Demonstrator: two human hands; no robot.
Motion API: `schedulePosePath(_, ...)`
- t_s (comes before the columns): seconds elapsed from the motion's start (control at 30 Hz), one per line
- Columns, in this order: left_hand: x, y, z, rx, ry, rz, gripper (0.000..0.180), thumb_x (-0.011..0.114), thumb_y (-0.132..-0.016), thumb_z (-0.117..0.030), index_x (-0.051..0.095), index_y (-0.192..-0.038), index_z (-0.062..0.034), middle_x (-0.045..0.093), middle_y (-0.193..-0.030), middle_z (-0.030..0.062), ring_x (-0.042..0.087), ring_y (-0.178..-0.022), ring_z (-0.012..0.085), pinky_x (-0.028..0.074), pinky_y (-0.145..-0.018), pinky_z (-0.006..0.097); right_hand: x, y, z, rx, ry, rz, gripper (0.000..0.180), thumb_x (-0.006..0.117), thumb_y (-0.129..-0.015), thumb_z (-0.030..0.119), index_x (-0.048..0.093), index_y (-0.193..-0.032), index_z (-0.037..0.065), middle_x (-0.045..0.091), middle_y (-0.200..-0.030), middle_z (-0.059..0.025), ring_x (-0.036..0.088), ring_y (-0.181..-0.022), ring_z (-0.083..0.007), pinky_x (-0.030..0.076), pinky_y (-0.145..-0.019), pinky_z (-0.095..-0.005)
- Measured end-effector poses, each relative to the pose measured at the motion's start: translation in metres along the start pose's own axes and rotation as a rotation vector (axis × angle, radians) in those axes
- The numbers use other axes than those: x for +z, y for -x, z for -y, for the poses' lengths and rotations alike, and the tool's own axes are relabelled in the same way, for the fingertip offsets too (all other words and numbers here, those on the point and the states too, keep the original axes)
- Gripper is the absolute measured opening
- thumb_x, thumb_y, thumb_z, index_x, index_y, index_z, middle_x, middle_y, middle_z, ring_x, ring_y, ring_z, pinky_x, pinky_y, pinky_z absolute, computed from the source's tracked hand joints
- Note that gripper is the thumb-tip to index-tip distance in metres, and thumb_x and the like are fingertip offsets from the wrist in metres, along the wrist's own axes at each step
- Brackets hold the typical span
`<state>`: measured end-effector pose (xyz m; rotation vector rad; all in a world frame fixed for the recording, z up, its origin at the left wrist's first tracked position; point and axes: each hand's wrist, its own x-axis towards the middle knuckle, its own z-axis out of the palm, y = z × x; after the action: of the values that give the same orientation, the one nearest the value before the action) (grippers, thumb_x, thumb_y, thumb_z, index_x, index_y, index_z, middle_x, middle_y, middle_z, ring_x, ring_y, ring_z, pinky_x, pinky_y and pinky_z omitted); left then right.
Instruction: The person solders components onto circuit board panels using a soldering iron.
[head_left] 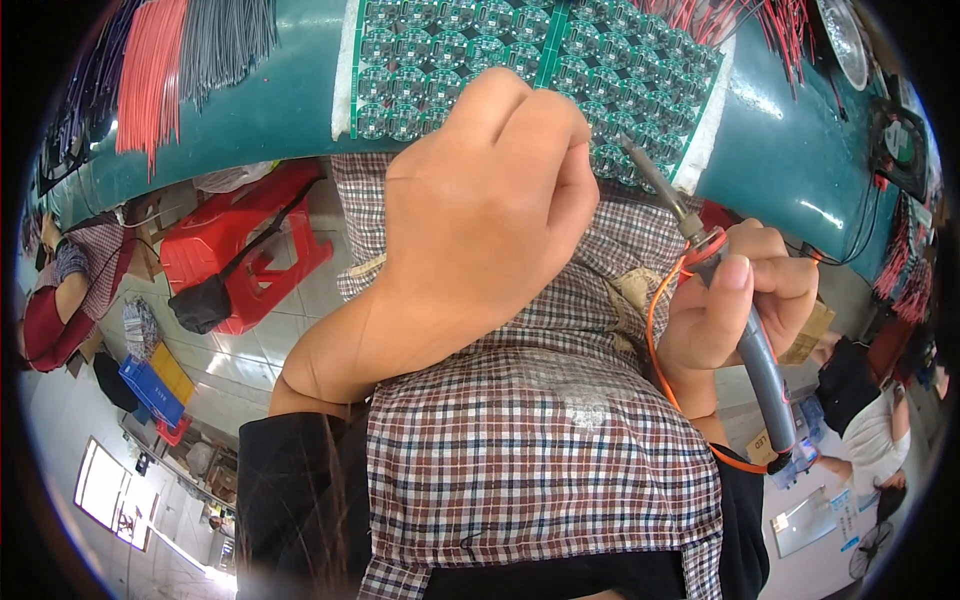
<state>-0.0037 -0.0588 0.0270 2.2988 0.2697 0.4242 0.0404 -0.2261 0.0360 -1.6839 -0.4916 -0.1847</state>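
Observation:
My left hand is closed over the near edge of a panel of green circuit boards. Its fingertips are turned away under the knuckles, so whatever they pinch is hidden. In my right hand I grip a soldering iron by its dark grey handle. The metal tip slants up and left, close to the right part of the panel; whether it touches a board, I cannot tell. An orange cord loops from the iron's lower end up past my right fingers.
The panel lies on a teal tabletop. Red wires and grey wires hang at the far left; more red wires lie far right, near a small black fan. A red stool stands left. Other people sit at both sides.

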Motion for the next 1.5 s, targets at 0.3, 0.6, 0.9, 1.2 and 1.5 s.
schedulePosePath(0.3, 0.006, -0.009, 0.003, 0.028, -0.062, -0.034, 0.009, 0.069, -0.075, -0.005, 0.063, -0.08, -0.008, 0.055, -0.072, 0.0003, 0.042, -0.044, 0.0059, 0.034, -0.042, 0.022, -0.006, -0.008, -0.011, 0.013, 0.0, 0.133, 0.023, 0.061, -0.082, 0.002, 0.038, -0.083, 0.006, 0.049, -0.063, -0.0041, 0.041, -0.054, -0.0084, 0.032, -0.052, -0.0225)
schedulePosePath(0.6, 0.008, -0.01, 0.003, 0.027, -0.053, -0.047, 0.009, 0.069, -0.074, -0.005, 0.063, -0.08, -0.0092, 0.055, -0.072, -0.0005, 0.042, -0.043, 0.0061, 0.033, -0.041, 0.022, -0.003, -0.009, -0.014, 0.012, -0.009, 0.135, 0.022, 0.06, -0.082, 0.002, 0.039, -0.084, 0.006, 0.048, -0.063, -0.004, 0.039, -0.054, -0.0078, 0.032, -0.051, -0.0223)
schedulePosePath(0.9, 0.006, -0.012, -0.001, 0.008, -0.06, -0.031, 0.009, 0.07, -0.074, -0.006, 0.064, -0.08, -0.0099, 0.057, -0.073, -0.001, 0.041, -0.043, 0.0063, 0.032, -0.041, 0.022, -0.005, -0.009, -0.015, 0.004, -0.028, 0.123, 0.022, 0.06, -0.082, 0.001, 0.039, -0.084, 0.006, 0.048, -0.063, -0.0036, 0.04, -0.055, -0.0079, 0.032, -0.051, -0.0224)
schedulePosePath(1.2, 0.007, -0.014, 0.0, 0.003, -0.056, -0.034, 0.009, 0.07, -0.074, -0.008, 0.064, -0.08, -0.0105, 0.059, -0.074, -0.0019, 0.041, -0.044, 0.0069, 0.033, -0.041, 0.022, -0.005, -0.012, -0.012, 0.034, -0.01, 0.115, 0.022, 0.06, -0.082, 0.001, 0.039, -0.082, 0.006, 0.049, -0.063, -0.0037, 0.041, -0.054, -0.0079, 0.033, -0.052, -0.0223)
schedulePosePath(1.5, 0.011, -0.017, 0.003, 0.053, -0.034, -0.03, 0.009, 0.071, -0.074, -0.007, 0.064, -0.081, -0.0096, 0.059, -0.073, -0.0003, 0.045, -0.045, 0.0092, 0.036, -0.042, 0.024, 0.005, -0.02, -0.001, 0.119, 0.035, 0.032, 0.017, 0.056, -0.078, 0.0, 0.041, -0.073, 0.005, 0.042, -0.057, -0.0031, 0.035, -0.052, -0.0083, 0.032, -0.05, -0.0229)
